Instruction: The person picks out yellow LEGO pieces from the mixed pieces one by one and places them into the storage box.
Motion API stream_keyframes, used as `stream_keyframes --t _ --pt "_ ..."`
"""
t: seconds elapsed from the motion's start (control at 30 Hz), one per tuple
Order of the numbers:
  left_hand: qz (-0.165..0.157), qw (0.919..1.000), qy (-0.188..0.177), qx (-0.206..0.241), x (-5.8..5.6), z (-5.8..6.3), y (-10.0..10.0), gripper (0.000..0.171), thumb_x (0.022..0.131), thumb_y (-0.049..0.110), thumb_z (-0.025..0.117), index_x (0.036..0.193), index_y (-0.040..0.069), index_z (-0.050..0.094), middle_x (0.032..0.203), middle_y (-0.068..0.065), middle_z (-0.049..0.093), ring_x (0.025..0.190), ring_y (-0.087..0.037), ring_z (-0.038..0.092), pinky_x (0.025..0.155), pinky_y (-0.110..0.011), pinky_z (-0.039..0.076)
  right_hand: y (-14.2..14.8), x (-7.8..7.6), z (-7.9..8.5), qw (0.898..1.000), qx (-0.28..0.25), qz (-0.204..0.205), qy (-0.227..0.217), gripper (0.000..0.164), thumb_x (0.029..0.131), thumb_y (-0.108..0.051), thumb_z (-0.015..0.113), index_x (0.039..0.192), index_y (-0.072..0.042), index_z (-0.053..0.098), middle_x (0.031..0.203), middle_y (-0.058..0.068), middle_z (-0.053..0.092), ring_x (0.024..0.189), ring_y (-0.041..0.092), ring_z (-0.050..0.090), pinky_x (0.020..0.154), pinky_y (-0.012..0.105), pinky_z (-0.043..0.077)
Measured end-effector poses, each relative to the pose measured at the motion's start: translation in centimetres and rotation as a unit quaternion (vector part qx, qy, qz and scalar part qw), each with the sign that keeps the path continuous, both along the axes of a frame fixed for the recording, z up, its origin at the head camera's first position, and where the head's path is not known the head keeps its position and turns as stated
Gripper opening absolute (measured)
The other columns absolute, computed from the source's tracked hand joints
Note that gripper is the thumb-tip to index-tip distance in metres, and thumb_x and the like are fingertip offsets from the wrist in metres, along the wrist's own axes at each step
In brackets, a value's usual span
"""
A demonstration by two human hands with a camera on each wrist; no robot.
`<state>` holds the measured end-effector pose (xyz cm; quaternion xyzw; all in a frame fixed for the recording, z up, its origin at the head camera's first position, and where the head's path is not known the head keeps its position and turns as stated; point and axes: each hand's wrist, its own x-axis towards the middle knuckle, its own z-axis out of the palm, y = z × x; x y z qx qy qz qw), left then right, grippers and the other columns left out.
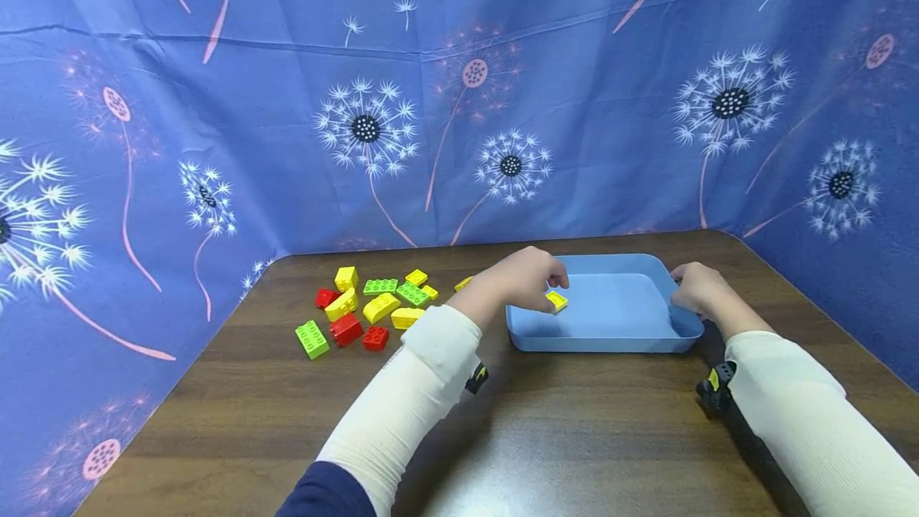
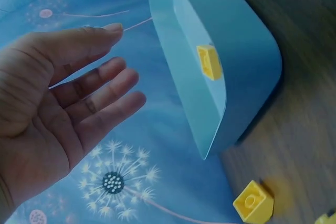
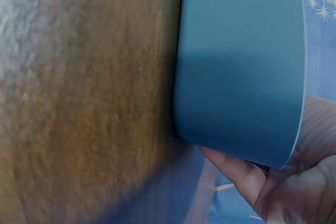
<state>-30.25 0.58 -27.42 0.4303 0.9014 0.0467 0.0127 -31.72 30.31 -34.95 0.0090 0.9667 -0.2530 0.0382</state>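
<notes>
A shallow blue tray (image 1: 603,344) lies on the table, with one yellow toy brick (image 1: 556,301) inside near its left end. Above that end is my left hand (image 1: 527,278); in the left wrist view its fingers are spread and loosely bent, holding nothing, apart from the brick (image 2: 209,62). At the opposite end my right hand (image 1: 707,297) grips the tray wall. The right wrist view shows the thumb (image 3: 236,171) against the outside of the tray (image 3: 241,77), while the other fingers are mostly hidden behind the wall.
Left of the tray lie several toy bricks: green ones (image 1: 312,339), red ones (image 1: 346,329) and yellow ones (image 1: 381,307). Another yellow brick (image 2: 254,202) sits just outside the tray's left end. A blue dandelion-print cloth (image 1: 431,102) hangs behind the wooden table (image 1: 574,429).
</notes>
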Motion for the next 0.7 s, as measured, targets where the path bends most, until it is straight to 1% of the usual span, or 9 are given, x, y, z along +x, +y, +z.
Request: stream_keyframes --t 0.07,0.17,0.23,0.33,0.43,0.57,0.7 --pt "-0.002 1.0 0.009 0.001 0.1 0.2 -0.6 0.031 0.071 0.023 0.073 0.1 0.016 0.064 0.091 0.009 0.06 0.087 -0.005 0.054 0.074 -0.014 0.04 0.0 -0.1 0.0 1.0 -0.002 -0.001 -0.003 0.05 0.069 0.0 0.051 0.115 0.017 0.041 0.098 0.035 0.05 0.065 0.029 0.054 0.047 0.033 0.047" --pt "-0.009 0.9999 0.011 0.009 0.4 0.5 -1.4 0.03 0.071 0.021 0.072 0.1 0.015 0.064 0.091 0.008 0.061 0.085 -0.006 0.055 0.072 -0.014 0.041 0.0 -0.1 0.0 1.0 -0.001 -0.003 -0.004 0.05 0.069 0.0 0.05 0.115 0.017 0.041 0.099 0.035 0.049 0.066 0.029 0.054 0.047 0.033 0.046" --pt "-0.013 0.9998 0.007 0.014 0.6 0.7 -1.9 0.031 0.071 0.02 0.071 0.101 0.014 0.064 0.092 0.008 0.062 0.085 -0.007 0.056 0.071 -0.014 0.041 0.0 0.0 0.0 1.0 0.0 -0.003 -0.001 0.05 0.068 0.0 0.05 0.115 0.017 0.041 0.1 0.035 0.049 0.064 0.028 0.053 0.046 0.033 0.046" --pt "-0.009 0.9997 -0.008 0.023 1.0 1.0 -2.5 0.031 0.072 0.02 0.071 0.101 0.014 0.064 0.093 0.009 0.061 0.085 -0.008 0.056 0.07 -0.014 0.041 0.0 0.1 0.0 1.0 0.0 -0.002 -0.001 0.052 0.069 0.0 0.049 0.116 0.018 0.04 0.099 0.035 0.049 0.061 0.027 0.052 0.045 0.033 0.045" --pt "-0.007 0.9993 -0.016 0.032 1.3 1.0 -3.0 0.032 0.072 0.02 0.072 0.102 0.015 0.063 0.095 0.009 0.06 0.086 -0.009 0.056 0.07 -0.014 0.041 0.1 0.1 0.1 1.0 -0.001 -0.001 -0.007 0.052 0.07 0.0 0.05 0.117 0.018 0.038 0.1 0.036 0.048 0.062 0.027 0.052 0.046 0.032 0.045" --pt "-0.016 0.9991 -0.002 0.039 1.8 1.0 -3.7 0.033 0.071 0.022 0.072 0.103 0.015 0.063 0.097 0.009 0.06 0.087 -0.009 0.056 0.073 -0.015 0.041 0.0 0.1 0.1 1.0 0.003 -0.005 -0.009 0.052 0.07 -0.001 0.052 0.117 0.018 0.038 0.101 0.036 0.048 0.065 0.029 0.052 0.047 0.032 0.045" --pt "-0.017 0.9988 0.01 0.046 2.5 0.8 -4.6 0.037 0.07 0.023 0.073 0.104 0.015 0.063 0.099 0.009 0.06 0.087 -0.007 0.055 0.075 -0.017 0.042 -0.2 0.1 0.0 1.0 0.002 -0.01 -0.007 0.052 0.07 -0.001 0.051 0.117 0.017 0.039 0.099 0.034 0.05 0.065 0.028 0.052 0.047 0.032 0.045"
